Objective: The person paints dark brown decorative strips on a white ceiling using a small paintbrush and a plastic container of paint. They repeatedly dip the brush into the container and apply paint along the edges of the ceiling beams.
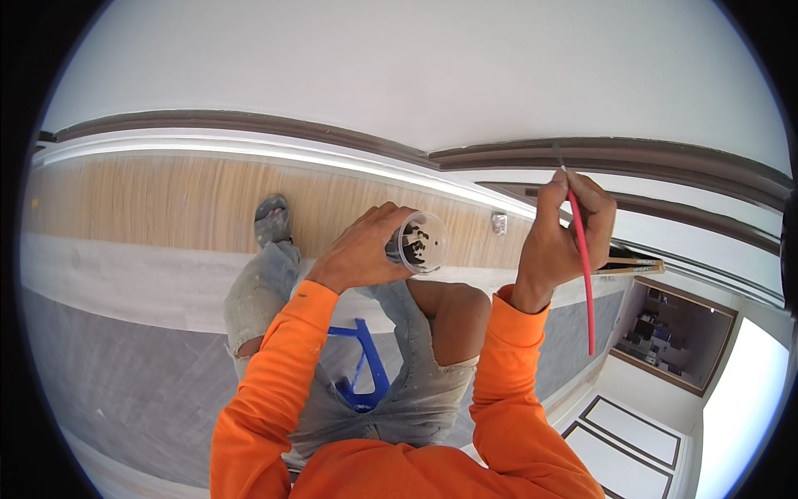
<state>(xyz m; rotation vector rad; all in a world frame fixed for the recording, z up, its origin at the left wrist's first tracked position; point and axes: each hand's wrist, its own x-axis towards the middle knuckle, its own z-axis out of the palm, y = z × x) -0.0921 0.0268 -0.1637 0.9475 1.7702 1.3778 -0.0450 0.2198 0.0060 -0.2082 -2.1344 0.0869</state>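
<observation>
At 1 o'clock, against the dark moulding [532,155], the right hand [561,237] pinches a red brush [583,258] between closed fingers [592,200], handle pointing to 6 o'clock. The left hand [362,249] wraps around a clear cup [420,242], its mouth facing 3 o'clock.

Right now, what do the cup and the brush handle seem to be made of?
Cup: probably clear plastic; see-through wall, dark paint smears inside, held in the left hand. Brush handle: thin, smooth, glossy red, plastic or painted wood; can't tell which.
</observation>
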